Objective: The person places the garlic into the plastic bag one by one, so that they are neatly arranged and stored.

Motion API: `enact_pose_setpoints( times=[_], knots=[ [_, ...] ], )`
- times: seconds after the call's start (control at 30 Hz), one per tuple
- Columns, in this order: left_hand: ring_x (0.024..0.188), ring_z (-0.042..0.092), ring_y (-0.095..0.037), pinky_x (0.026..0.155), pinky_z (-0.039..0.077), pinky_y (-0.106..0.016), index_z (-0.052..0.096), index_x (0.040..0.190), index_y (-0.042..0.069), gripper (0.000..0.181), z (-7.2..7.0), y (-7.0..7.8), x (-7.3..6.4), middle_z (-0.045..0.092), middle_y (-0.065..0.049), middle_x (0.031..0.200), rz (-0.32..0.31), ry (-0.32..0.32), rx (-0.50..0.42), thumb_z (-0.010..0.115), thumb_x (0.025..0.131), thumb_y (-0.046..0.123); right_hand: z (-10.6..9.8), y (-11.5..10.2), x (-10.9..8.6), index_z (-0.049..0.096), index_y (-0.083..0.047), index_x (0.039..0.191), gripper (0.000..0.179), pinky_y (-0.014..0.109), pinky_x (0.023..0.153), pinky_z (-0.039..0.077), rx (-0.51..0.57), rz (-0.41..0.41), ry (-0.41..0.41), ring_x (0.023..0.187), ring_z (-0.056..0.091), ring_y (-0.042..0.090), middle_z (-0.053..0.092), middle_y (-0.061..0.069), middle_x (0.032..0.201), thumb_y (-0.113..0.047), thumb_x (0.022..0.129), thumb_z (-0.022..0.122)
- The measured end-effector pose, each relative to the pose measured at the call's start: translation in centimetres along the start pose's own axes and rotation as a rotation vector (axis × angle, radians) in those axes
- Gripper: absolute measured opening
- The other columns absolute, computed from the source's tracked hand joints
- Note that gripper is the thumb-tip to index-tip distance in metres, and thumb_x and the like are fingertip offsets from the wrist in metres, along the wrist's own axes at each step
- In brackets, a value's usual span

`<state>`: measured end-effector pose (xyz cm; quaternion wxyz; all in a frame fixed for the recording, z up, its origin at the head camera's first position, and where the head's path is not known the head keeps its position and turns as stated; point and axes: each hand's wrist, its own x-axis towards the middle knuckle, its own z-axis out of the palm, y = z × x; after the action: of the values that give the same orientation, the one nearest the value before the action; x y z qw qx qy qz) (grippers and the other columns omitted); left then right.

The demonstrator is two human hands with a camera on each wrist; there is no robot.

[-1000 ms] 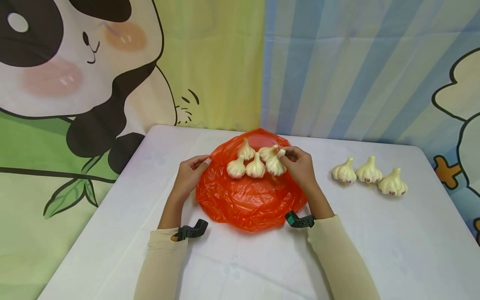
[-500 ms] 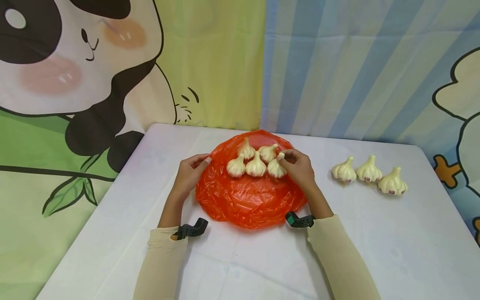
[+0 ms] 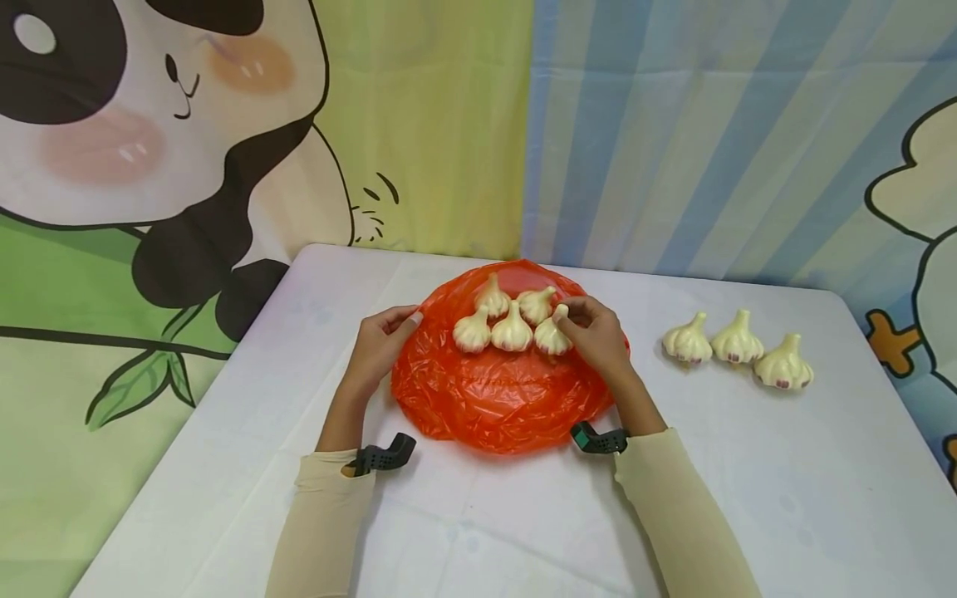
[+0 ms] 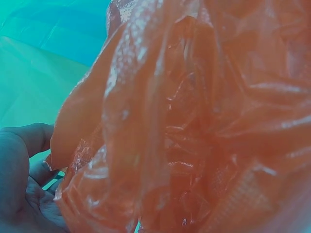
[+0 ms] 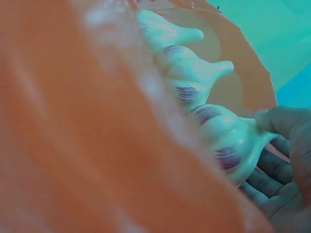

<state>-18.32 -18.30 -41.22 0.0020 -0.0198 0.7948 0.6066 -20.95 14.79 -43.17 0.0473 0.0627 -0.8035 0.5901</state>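
Observation:
A red plastic bag lies spread open on the white table, with several garlic bulbs grouped on it toward the back. My left hand pinches the bag's left edge between thumb and fingers; the left wrist view is mostly filled by the crinkled bag. At the right end of the front row, my right hand pinches a garlic bulb by its stem. In the right wrist view, thumb and fingers meet at that bulb's stem, and the bag's near side hides the bulb's lower part.
To the right, three more garlic bulbs stand in a loose row on the table. Behind the table's back edge hangs a printed cloth with a panda. Each wrist wears a black band camera.
My right hand has lowered the garlic bulb slightly, and it now sits level with the front row. The left hand keeps its hold on the bag's edge.

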Motion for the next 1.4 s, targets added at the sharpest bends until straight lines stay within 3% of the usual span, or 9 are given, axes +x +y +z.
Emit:
enact_pose_setpoints(
  times=[0.23,0.8,1.07,1.2,1.4],
  knots=[
    [0.100,0.062,-0.021,0.083,0.053,-0.027,0.066,0.124,0.009,0.037,0.1,0.0,0.1,0.066,-0.007,0.113,-0.009,0.003,0.006,0.060,0.097,0.033,-0.3,-2.9,-1.1,0.057,0.011,0.123,0.037,0.032,0.094,0.048,0.051,-0.053,-0.034,0.108,0.060,0.035,0.062,0.025,0.116,-0.007,0.092,0.066],
    [0.098,0.062,-0.022,0.080,0.053,-0.027,0.066,0.123,0.009,0.039,0.2,-0.2,0.2,0.067,-0.007,0.111,-0.004,-0.005,0.025,0.061,0.096,0.037,-2.3,-6.3,-2.2,0.055,0.011,0.124,0.035,0.025,0.091,0.049,0.051,-0.131,0.022,0.107,0.061,0.034,0.061,0.028,0.116,0.001,0.092,0.063],
    [0.098,0.061,-0.023,0.080,0.053,-0.026,0.066,0.124,0.008,0.041,0.2,-0.2,0.0,0.066,-0.008,0.111,-0.006,-0.012,0.019,0.061,0.096,0.038,-3.2,-6.2,-2.6,0.056,0.009,0.124,0.033,0.024,0.090,0.049,0.059,-0.177,0.134,0.103,0.062,0.025,0.062,0.026,0.114,0.001,0.092,0.062],
    [0.098,0.061,-0.022,0.079,0.053,-0.025,0.066,0.124,0.008,0.041,0.2,-0.2,0.0,0.066,-0.008,0.112,0.005,-0.013,0.028,0.062,0.096,0.038,-3.6,-5.5,-2.9,0.057,0.012,0.121,0.031,0.027,0.091,0.049,0.110,-0.244,0.212,0.103,0.063,0.029,0.062,0.029,0.112,0.005,0.091,0.062],
    [0.099,0.062,-0.022,0.079,0.052,-0.025,0.065,0.124,0.006,0.043,0.3,-0.2,0.0,0.066,-0.011,0.114,0.023,-0.023,0.008,0.062,0.095,0.037,-4.7,-4.8,-3.3,0.058,0.011,0.120,0.030,0.029,0.092,0.049,0.075,-0.280,0.304,0.105,0.062,0.035,0.062,0.028,0.112,0.005,0.091,0.062]
  ],
)
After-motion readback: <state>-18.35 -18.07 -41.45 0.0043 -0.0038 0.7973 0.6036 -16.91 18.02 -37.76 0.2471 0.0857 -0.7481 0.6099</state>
